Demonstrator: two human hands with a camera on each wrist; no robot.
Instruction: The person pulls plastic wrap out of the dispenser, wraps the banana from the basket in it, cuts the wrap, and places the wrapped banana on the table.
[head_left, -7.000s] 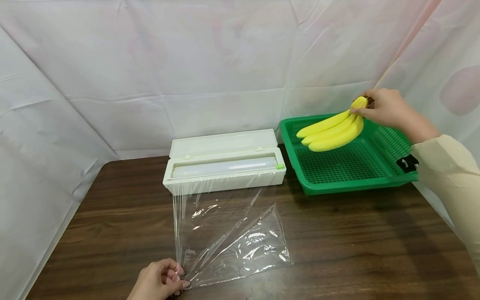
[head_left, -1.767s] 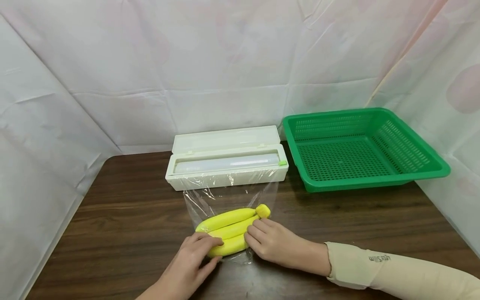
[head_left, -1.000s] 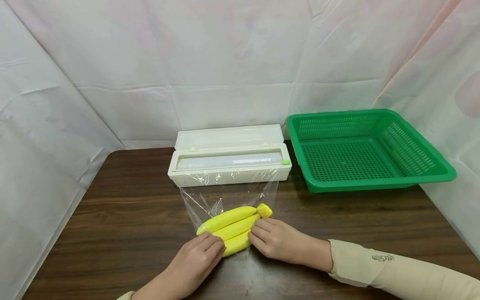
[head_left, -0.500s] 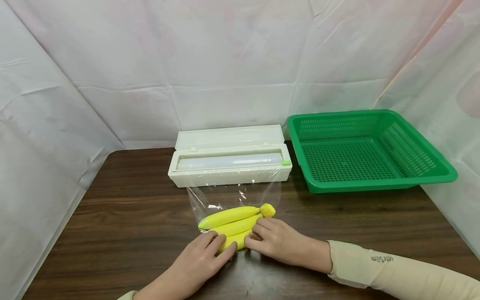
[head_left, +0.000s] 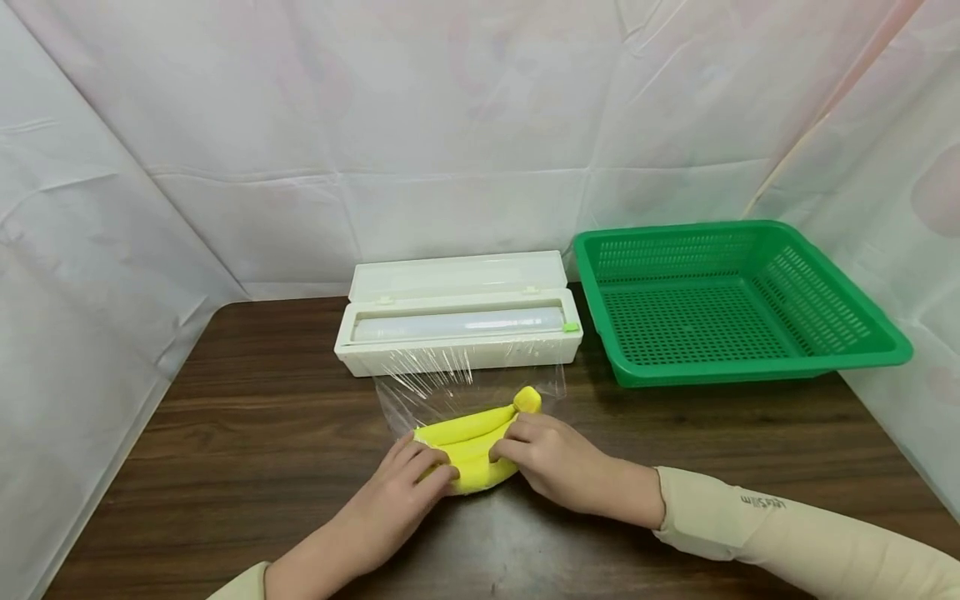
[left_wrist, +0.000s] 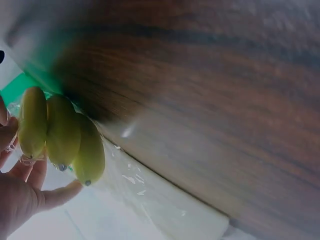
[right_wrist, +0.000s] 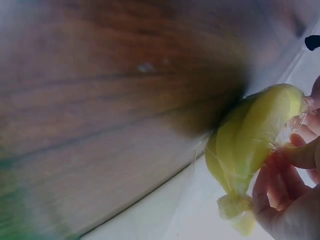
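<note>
A bunch of yellow bananas (head_left: 471,448) lies at the front middle of the table, with clear plastic wrap (head_left: 397,402) under it and folded up at its near side. The wrap runs back to its white dispenser box (head_left: 461,358). My left hand (head_left: 397,487) curls its fingers around the bananas' left, tip end. At the near right side, below the stem, my right hand (head_left: 561,462) pinches the wrap against the fruit. In the right wrist view, gathered film shows between the thumb and fingers (right_wrist: 300,152). The left wrist view shows the banana tips beside the left fingers.
Behind the bananas, the dispenser's lid (head_left: 459,277) stands open, showing the film roll (head_left: 457,323) and a green slider (head_left: 571,327). A green perforated basket (head_left: 750,367) sits at the back right of the dark wooden table (head_left: 247,433). Pale curtains hang behind.
Earlier my right hand held the bananas above the basket; now they lie on the wrap. Over the last second they have shifted slightly away from me, with both hands following.
</note>
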